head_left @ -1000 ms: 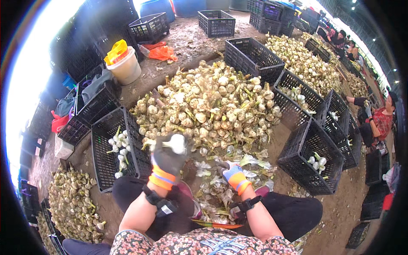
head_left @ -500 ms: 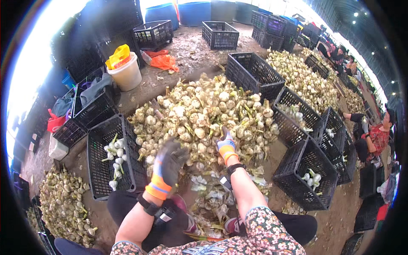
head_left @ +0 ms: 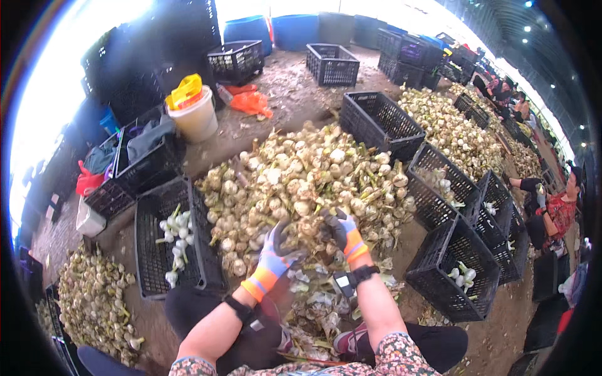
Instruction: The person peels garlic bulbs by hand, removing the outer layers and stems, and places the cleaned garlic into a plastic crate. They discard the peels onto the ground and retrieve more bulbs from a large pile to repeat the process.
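Observation:
A large heap of garlic bulbs (head_left: 301, 169), with dirty skins and cut stems, lies in front of me. My left hand (head_left: 274, 254), in a grey-and-orange work glove, hovers over the near edge of the heap, its thumb and fingers apart and nothing between them. Beside it my right hand (head_left: 343, 233), gloved the same way, has its fingers bent round a blurred brownish garlic bulb (head_left: 313, 232); the fingertips are partly hidden. Loose peeled skins (head_left: 320, 307) lie below both hands, between my shoes.
A black crate (head_left: 147, 250) at left holds white cleaned garlic (head_left: 179, 235); another crate (head_left: 433, 282) stands at right with a few. An empty-looking crate (head_left: 382, 122) sits behind the heap. A smaller garlic pile (head_left: 94, 301) lies at far left. A white bucket (head_left: 194, 119) stands farther back; a co-worker (head_left: 558, 210) sits at right.
My left hand has turned and moved right, its fingers now spread. My right hand has drawn back from the heap toward me, with a bulb at its fingers. The view has shifted slightly.

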### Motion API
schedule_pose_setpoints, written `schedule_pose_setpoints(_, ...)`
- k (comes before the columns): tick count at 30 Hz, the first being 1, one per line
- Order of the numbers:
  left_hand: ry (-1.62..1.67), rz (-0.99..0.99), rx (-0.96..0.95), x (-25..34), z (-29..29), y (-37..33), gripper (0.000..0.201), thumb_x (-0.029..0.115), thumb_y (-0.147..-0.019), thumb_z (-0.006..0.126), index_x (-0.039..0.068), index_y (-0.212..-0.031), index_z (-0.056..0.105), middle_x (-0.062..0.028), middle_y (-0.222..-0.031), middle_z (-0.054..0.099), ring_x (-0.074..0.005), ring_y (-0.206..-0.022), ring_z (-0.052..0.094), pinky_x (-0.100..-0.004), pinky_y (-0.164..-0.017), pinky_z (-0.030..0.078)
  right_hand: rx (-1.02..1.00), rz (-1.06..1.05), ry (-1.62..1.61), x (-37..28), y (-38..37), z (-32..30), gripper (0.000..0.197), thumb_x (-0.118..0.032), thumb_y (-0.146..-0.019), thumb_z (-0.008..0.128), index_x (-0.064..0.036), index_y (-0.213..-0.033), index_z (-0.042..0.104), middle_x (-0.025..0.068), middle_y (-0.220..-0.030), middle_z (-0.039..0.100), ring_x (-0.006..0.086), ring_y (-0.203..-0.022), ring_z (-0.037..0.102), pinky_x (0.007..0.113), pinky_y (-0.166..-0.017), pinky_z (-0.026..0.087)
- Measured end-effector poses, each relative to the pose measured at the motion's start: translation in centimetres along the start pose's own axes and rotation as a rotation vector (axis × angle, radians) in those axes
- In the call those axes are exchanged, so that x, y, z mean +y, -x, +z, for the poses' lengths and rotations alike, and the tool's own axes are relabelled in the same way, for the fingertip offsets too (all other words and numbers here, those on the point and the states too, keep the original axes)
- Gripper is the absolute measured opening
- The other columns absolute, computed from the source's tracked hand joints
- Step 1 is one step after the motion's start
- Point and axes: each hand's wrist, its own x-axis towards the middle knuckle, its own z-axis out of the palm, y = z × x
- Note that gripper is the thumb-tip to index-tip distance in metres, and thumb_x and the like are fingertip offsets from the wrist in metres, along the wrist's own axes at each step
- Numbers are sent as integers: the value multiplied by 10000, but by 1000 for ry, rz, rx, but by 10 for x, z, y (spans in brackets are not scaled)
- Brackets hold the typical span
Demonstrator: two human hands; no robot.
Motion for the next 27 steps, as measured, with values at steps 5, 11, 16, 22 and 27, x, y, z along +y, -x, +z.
schedule_pose_setpoints(5, 338, 167, -35, -1, 14, -3, 820, -11, -644, 779, 23, -1351, 365, -102, -1295, 455, -203, -1188, 471, -309, -984, 414, -241, -73, -70, -38, 78, 52, 250, -236, -862, 653, -66, -1036, 593, -7, -783, 589, 93, -633, 568, 255, -541, 475)
schedule_pose_setpoints(11, -156, 472, 85, 19, 18, 7, 685, 19, -575, 830, 30, -1172, 493, -86, -1180, 505, -211, -1111, 508, -328, -976, 402, -140, -251, -185, -20, 91, 73, 308, -71, -809, 695, 5, -1090, 592, 60, -996, 657, 134, -831, 618, 283, -713, 520)
schedule_pose_setpoints(16, -13, 422, 53, 17, 15, 14, 711, 19, -560, 848, 28, -1176, 492, -75, -1198, 507, -190, -1125, 498, -323, -973, 409, -163, -233, 32, -42, 116, 74, 308, -63, -816, 676, -3, -1109, 598, 56, -1034, 649, 120, -896, 612, 272, -777, 507)
schedule_pose_setpoints(22, 153, 223, -41, 36, 19, 20, 713, -67, -647, 752, 32, -1273, 428, -79, -1238, 496, -191, -1120, 517, -332, -961, 443, -299, -265, -44, -44, 117, 52, 316, -17, -798, 641, 5, -1109, 587, 58, -1037, 644, 138, -938, 603, 272, -824, 479)
schedule_pose_setpoints(27, 711, -150, -243, 57, 8, 23, 554, 202, -912, 565, 73, -1379, 297, -92, -1233, 485, -224, -1114, 529, -396, -880, 513, -325, -557, 403, -56, 114, 36, 332, -7, -792, 621, 38, -1116, 567, 78, -1049, 634, 153, -954, 607, 272, -834, 477)
